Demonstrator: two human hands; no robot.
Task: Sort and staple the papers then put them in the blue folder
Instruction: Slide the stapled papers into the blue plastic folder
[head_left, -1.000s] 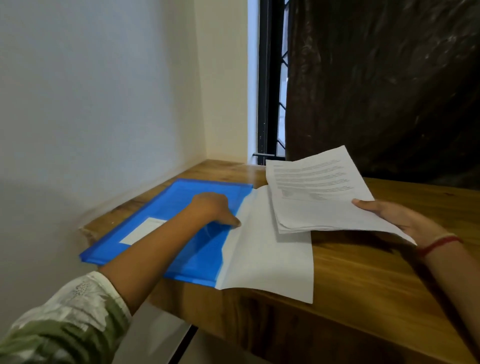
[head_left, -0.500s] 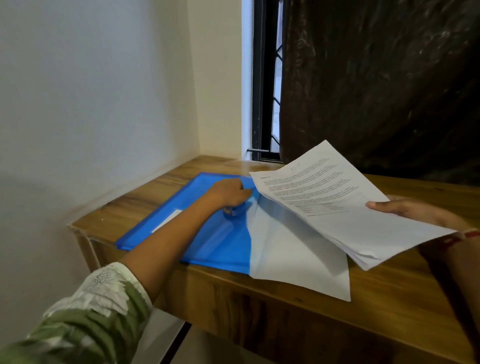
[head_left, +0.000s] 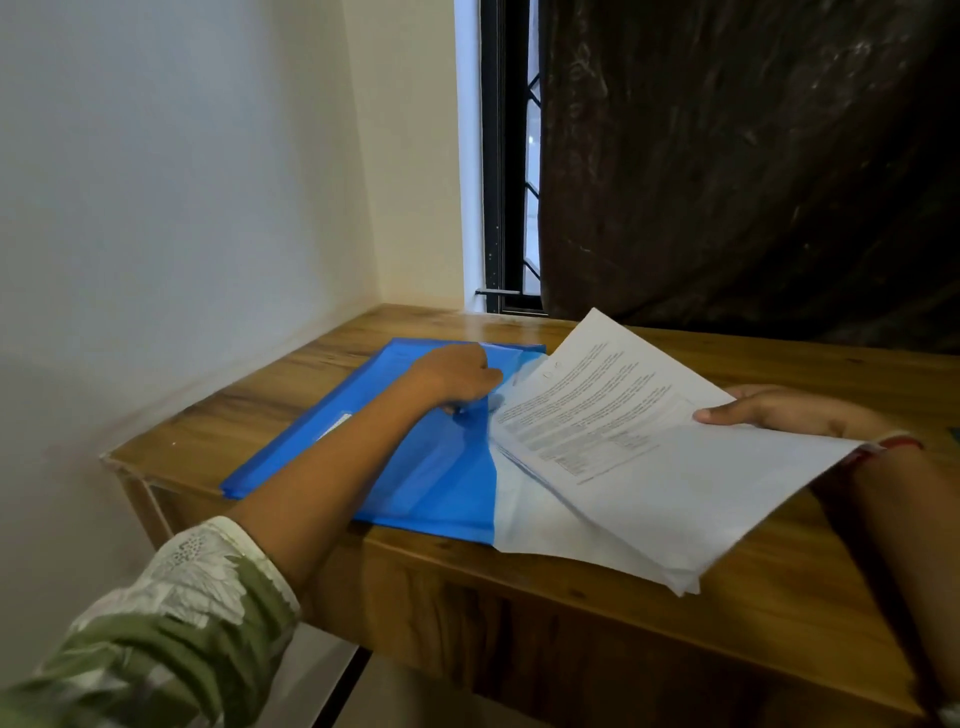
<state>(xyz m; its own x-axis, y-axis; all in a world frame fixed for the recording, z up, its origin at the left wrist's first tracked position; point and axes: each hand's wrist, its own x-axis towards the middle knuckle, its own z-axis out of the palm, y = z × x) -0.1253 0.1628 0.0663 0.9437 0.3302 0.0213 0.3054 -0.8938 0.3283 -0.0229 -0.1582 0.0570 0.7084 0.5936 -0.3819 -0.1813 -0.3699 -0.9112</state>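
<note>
A blue plastic folder lies flat on the left part of the wooden table. My left hand is on the folder's right edge, fingers curled and pinching up its top flap. My right hand holds a stack of printed papers by its right edge, thumb on top. The stack's left corner reaches the folder's opening. A white sheet sticks out of the folder beneath the stack. No stapler is in view.
A white wall runs along the table's left side. A dark curtain hangs behind the table, beside a barred window. The table's front edge is close to me.
My right hand has swung the paper stack leftward and lowered it, its corner now at the folder's opening. My left hand has shifted up along the folder's edge and lifts the flap.
</note>
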